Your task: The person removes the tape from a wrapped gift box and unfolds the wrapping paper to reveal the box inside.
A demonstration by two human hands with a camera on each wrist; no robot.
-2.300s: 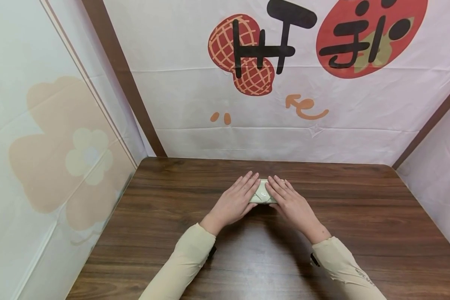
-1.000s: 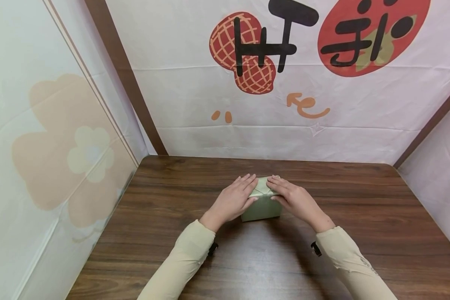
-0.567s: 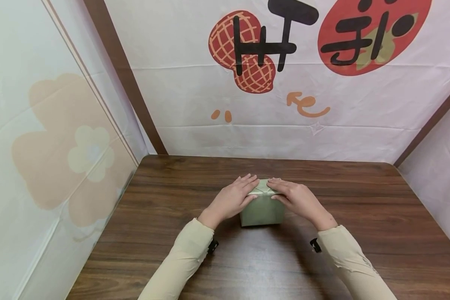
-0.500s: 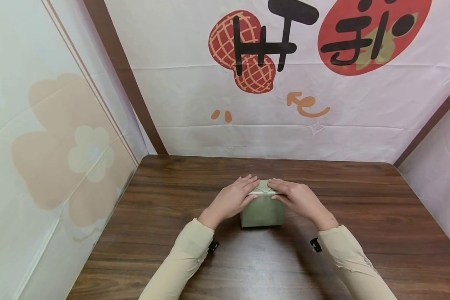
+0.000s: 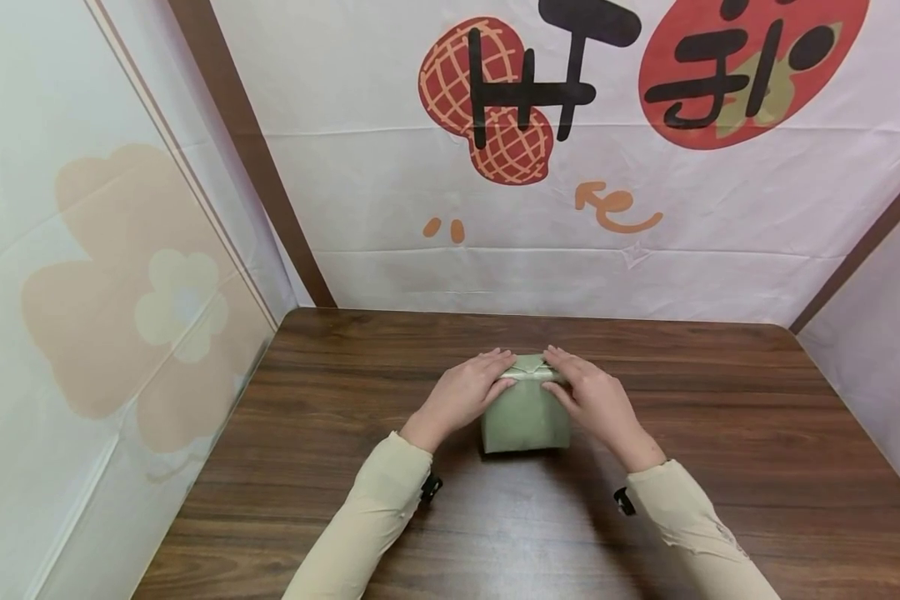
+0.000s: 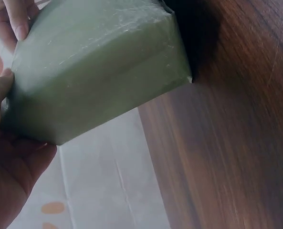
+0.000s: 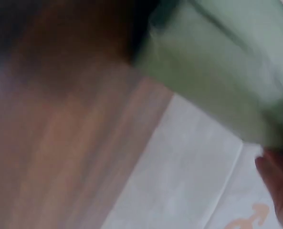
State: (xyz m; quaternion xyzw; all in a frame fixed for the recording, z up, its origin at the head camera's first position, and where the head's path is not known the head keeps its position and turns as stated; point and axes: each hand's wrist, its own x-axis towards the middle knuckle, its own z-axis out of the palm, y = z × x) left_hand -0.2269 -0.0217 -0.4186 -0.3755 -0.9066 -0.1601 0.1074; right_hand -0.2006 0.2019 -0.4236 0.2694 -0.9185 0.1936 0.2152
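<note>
A pale green, plastic-wrapped box-shaped pack (image 5: 526,421) is upright over the middle of the table, its folded end on top and one broad face towards me. My left hand (image 5: 461,392) grips its upper left edge, thumb on the near face and fingers over the top. On the upper right edge, my right hand (image 5: 598,407) holds it the same way. The left wrist view shows the glossy wrapped pack (image 6: 98,62) between thumb and fingers. In the right wrist view the pack (image 7: 217,71) is blurred. Whether its lower end touches the table I cannot tell.
The brown wood-grain table (image 5: 360,367) extends around both hands. Behind it hangs a white printed cloth (image 5: 375,200), and another cloth with a flower print (image 5: 120,292) stands along the left side. A dark device (image 5: 431,487) sits at the left wrist.
Seen from above at first, the pack has come upright, so its broad near face now shows. Most recently the right hand's fingers have shifted to point more away from me.
</note>
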